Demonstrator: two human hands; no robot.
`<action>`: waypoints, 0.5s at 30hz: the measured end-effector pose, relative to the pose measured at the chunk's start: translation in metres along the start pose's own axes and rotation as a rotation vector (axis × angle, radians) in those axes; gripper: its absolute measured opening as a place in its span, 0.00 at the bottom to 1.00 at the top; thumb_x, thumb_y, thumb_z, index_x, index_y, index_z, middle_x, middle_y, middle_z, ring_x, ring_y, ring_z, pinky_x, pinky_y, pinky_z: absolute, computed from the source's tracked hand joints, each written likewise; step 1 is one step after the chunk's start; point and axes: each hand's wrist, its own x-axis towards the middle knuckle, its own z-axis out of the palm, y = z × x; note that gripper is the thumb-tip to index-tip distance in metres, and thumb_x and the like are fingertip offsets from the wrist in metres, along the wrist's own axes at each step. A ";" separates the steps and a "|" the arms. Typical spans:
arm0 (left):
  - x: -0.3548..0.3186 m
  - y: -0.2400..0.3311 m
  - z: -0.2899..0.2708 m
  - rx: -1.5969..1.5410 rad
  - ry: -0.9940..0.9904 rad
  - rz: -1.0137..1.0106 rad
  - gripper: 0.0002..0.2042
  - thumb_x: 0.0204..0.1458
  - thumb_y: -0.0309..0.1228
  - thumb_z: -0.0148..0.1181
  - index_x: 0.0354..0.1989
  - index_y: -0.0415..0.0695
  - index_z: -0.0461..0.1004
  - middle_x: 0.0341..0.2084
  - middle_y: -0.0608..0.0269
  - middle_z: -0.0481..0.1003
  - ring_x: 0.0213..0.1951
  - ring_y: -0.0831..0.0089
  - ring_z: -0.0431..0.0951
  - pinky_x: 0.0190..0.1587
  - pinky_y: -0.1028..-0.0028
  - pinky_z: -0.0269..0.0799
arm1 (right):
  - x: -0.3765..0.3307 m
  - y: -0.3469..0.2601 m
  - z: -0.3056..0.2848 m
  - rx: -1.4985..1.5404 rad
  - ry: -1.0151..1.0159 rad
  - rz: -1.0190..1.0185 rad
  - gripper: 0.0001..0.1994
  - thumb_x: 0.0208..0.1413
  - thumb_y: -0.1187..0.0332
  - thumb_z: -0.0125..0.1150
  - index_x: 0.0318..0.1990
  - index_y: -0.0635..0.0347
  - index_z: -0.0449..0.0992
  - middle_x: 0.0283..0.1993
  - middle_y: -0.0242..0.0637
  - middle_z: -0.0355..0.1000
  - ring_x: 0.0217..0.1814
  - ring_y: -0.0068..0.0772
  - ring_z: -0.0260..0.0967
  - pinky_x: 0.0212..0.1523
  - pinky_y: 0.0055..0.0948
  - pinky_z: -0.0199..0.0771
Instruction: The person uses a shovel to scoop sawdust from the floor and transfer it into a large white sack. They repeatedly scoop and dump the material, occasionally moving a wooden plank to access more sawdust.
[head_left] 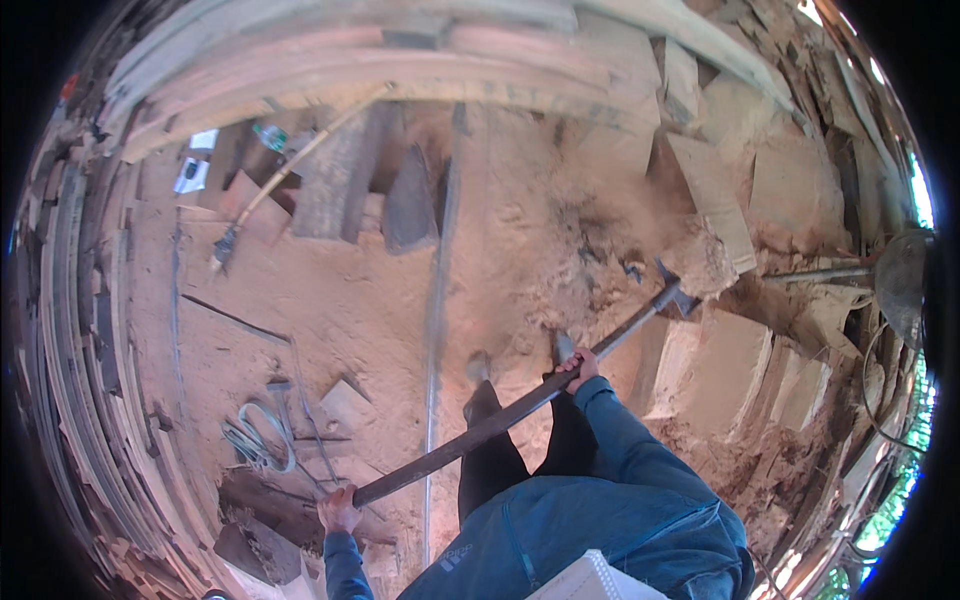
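Note:
A long dark pole with a hooked metal head (500,420) slants across my body, from low on the left up to the right. My left hand (340,508) is closed round its lower end. Farther up, my right hand (580,368) grips the shaft in front of my legs. The metal head, whose exact kind I cannot make out, lies against or just beside a rough wood chunk (704,262). My feet stand on the sawdust-covered ground below the shaft.
Pale cut wood blocks (715,370) lie at the right, near a round metal disc (905,288). Long beams (400,75) run across the far side. Stacked boards (75,350) line the left. A broom-like stick (300,155) and a coiled rope (258,440) lie on the left ground.

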 end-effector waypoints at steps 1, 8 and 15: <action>0.005 -0.004 -0.014 -0.016 0.063 0.004 0.15 0.29 0.29 0.66 0.30 0.55 0.74 0.21 0.66 0.72 0.27 0.62 0.77 0.29 0.61 0.71 | -0.015 -0.004 0.010 0.012 -0.053 -0.005 0.11 0.50 0.67 0.54 0.20 0.48 0.59 0.14 0.27 0.52 0.15 0.28 0.51 0.25 0.36 0.62; 0.066 -0.017 -0.133 0.159 0.473 0.107 0.10 0.31 0.30 0.62 0.26 0.53 0.75 0.17 0.64 0.69 0.23 0.62 0.73 0.27 0.63 0.68 | -0.079 -0.046 0.077 0.138 -0.082 -0.065 0.12 0.52 0.68 0.50 0.19 0.50 0.58 0.14 0.27 0.53 0.15 0.29 0.53 0.26 0.37 0.64; 0.188 0.006 -0.247 0.148 0.675 0.258 0.06 0.33 0.29 0.61 0.23 0.53 0.73 0.16 0.67 0.68 0.22 0.67 0.73 0.25 0.65 0.68 | -0.076 -0.110 0.136 0.269 -0.156 -0.106 0.12 0.51 0.68 0.50 0.18 0.49 0.58 0.13 0.27 0.53 0.15 0.29 0.53 0.24 0.37 0.64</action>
